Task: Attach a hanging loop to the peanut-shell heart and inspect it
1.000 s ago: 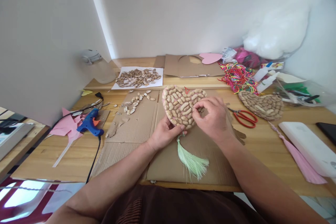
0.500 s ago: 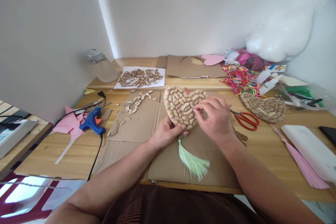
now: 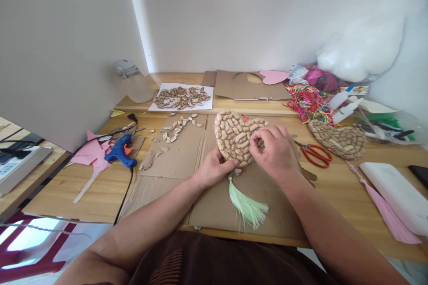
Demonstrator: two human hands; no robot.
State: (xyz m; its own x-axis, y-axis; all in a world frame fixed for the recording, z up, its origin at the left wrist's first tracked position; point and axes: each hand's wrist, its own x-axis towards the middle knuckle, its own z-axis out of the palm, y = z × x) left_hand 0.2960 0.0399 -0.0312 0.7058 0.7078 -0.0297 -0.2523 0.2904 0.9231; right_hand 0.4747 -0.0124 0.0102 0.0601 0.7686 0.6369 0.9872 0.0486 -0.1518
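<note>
A heart-shaped ornament (image 3: 232, 136) faced with peanut shells is tilted up over the cardboard. My left hand (image 3: 216, 169) grips its lower left edge, thumb on the front and fingers behind. At the ornament's right side, my right hand (image 3: 274, 151) is closed in a pinch against the shells; whatever is between the fingertips is too small to make out. A red cord loop (image 3: 245, 118) shows at the notch on top. From the bottom point hangs a pale green tassel (image 3: 247, 205), spread over the cardboard (image 3: 214, 205).
Loose shells (image 3: 174, 130) lie behind my left hand, with more on white paper (image 3: 155, 106). A blue glue gun (image 3: 121, 151) rests at left. On the right are orange-handled scissors (image 3: 316, 155), another shell-covered heart (image 3: 339, 138), coloured cords (image 3: 309, 102) and a pink tassel (image 3: 389, 213).
The view has shifted slightly. My right fingertips have curled closer and sit a little lower on the ornament's right side. My left hand keeps its grip.
</note>
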